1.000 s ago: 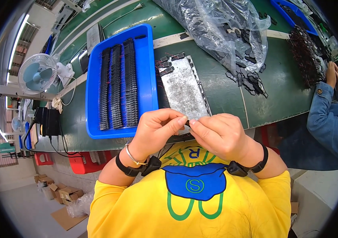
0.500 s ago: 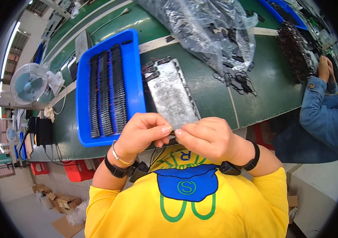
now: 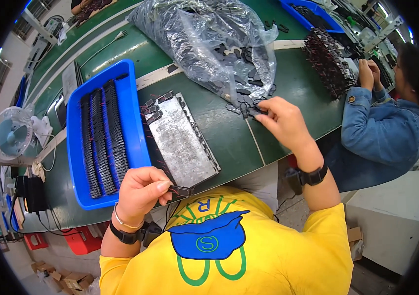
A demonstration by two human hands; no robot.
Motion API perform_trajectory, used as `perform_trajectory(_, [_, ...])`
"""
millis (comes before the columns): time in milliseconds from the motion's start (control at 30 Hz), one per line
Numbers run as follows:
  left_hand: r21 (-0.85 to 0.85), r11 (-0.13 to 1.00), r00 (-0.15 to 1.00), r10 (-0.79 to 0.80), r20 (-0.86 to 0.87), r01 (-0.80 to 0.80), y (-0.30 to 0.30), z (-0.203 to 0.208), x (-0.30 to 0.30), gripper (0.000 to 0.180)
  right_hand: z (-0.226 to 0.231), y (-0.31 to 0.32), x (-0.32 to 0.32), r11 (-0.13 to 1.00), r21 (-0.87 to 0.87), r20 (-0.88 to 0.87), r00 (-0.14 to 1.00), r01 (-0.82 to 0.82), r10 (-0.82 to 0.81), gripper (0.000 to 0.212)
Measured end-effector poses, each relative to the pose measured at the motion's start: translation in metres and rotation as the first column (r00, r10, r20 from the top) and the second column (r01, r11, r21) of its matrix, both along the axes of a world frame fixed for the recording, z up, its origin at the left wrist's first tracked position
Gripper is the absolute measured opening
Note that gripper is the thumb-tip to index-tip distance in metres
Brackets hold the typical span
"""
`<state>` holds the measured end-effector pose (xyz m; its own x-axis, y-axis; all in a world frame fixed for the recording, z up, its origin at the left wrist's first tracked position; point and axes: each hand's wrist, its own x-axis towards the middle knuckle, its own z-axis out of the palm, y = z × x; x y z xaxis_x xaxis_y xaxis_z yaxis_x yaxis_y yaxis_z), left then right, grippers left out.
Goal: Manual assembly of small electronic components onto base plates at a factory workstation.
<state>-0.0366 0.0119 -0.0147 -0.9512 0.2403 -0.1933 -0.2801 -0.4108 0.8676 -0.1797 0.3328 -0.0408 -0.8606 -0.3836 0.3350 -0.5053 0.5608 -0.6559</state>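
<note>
My left hand (image 3: pixel 144 192) is closed in a pinch on a small black rectangular part with red wires (image 3: pixel 183 191), just off the table's near edge. To the right, my right hand (image 3: pixel 284 123) has reached to the loose flat black plastic pieces (image 3: pixel 245 104) spilling from a clear plastic bag (image 3: pixel 194 49). Its thumb and forefinger close on a black plastic piece at the edge of that pile. Between my hands lies a scuffed silver metal plate (image 3: pixel 182 140), with several wired black parts (image 3: pixel 154 107) at its far left corner and more along its right edge.
A blue tray (image 3: pixel 140 142) holding rows of black parts stands at left on the green table (image 3: pixel 298 105). At right, a person in a denim jacket (image 3: pixel 381 132) works beside a heap of wired parts (image 3: pixel 325 64). A fan (image 3: pixel 12 132) stands far left.
My hands were together at the plate's near end; now they are apart. The right hand has moved right and away to the black pieces, while the left keeps the wired part. The view has shifted right.
</note>
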Motion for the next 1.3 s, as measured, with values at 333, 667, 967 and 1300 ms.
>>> perform_trajectory(333, [0.024, 1.000, 1.000, 0.001, 0.000, -0.001, -0.004, -0.005, 0.002, 0.010, -0.020, -0.008, 0.008, 0.949, 0.309, -0.186, 0.974, -0.063, 0.125, 0.028])
perform_trajectory(667, [0.043, 0.999, 1.000, 0.015, 0.011, -0.015, -0.007, -0.006, -0.003, 0.013, -0.019, 0.003, 0.005, 0.988, 0.137, -0.069, 0.994, -0.069, 0.079, 0.026])
perform_trajectory(967, [0.066, 0.998, 0.999, 0.004, -0.036, -0.002, -0.008, -0.006, -0.010, 0.013, -0.020, 0.005, 0.003, 0.942, 0.304, -0.088, 0.989, 0.139, -0.117, 0.025])
perform_trajectory(1300, [0.062, 0.998, 0.998, 0.034, -0.047, -0.031, -0.008, -0.008, -0.004, 0.013, -0.019, -0.020, 0.004, 0.938, 0.282, -0.032, 0.975, -0.201, 0.218, 0.024])
